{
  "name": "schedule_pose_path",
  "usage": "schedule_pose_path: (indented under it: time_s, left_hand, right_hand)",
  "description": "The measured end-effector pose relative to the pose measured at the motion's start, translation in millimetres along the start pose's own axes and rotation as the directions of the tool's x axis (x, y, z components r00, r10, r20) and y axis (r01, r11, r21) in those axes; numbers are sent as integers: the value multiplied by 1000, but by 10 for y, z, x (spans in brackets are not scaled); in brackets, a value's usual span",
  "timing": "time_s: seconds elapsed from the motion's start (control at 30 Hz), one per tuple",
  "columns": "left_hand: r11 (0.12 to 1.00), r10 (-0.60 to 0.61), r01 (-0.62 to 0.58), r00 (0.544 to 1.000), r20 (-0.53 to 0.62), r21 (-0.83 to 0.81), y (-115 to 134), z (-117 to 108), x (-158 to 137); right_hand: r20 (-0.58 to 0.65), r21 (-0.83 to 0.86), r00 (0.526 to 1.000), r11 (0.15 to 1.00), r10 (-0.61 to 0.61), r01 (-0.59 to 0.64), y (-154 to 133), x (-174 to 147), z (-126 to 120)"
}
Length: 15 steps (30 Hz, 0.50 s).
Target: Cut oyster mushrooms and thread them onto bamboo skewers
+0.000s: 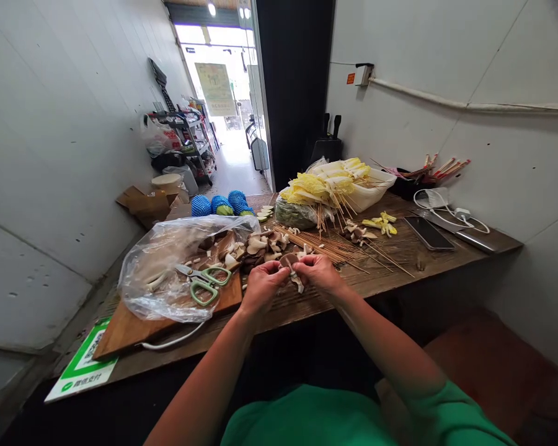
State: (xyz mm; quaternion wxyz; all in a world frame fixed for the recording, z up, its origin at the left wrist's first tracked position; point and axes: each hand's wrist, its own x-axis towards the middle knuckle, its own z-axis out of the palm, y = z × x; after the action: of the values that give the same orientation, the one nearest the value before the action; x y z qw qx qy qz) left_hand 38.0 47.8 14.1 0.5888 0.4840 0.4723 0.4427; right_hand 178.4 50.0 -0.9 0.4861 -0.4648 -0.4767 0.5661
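Note:
Between my two hands, over the front edge of the wooden table, is a brown-capped oyster mushroom (289, 260) with a pale stem end hanging down. My left hand (264, 285) pinches it from the left, and my right hand (323, 274) has its fingers closed on the other side. Just behind them lies a pile of loose oyster mushrooms (260, 244), partly spilling from a clear plastic bag (153, 260). Many bare wooden skewers (325, 244) are spread to the right of the pile. Skewered mushroom pieces (359, 233) rest beyond them.
Green-handled scissors (204, 284) lie on the bag, over a cutting board (134, 325). Skewered yellow cabbage leaves (323, 186) fill a white tub (376, 189) at the back. A phone (429, 233), a knife (474, 240) and a white cable (469, 214) sit on the right.

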Motion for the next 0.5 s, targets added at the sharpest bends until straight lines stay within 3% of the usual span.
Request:
schedule_pose_path:
  time_s: [0.13, 0.23, 0.3, 0.37, 0.43, 0.5]
  left_hand:
    - [991, -32, 29, 999, -20, -128, 0, -6, 9]
    - [977, -5, -25, 990, -143, -211, -22, -28, -7]
    - [994, 60, -74, 982, -179, -75, -73, -50, -14]
    - [976, 137, -111, 982, -127, 189, -149, -72, -8]
    - [897, 192, -136, 977, -94, 420, -232, -92, 11]
    - [821, 248, -140, 961, -125, 553, -302, -112, 26]
  right_hand:
    - [-30, 40, 1000, 999, 6, -5, 24, 15, 2]
    - [-109, 16, 993, 999, -46, 48, 32, 56, -91]
    - [-163, -27, 982, 995, -95, 92, 40, 98, -178]
    - [-181, -228, 967, 964, -178, 135, 44, 147, -254]
    - [-138, -561, 955, 815, -263, 144, 29, 193, -289]
    - [-79, -817, 943, 562, -322, 124, -17, 232, -263]
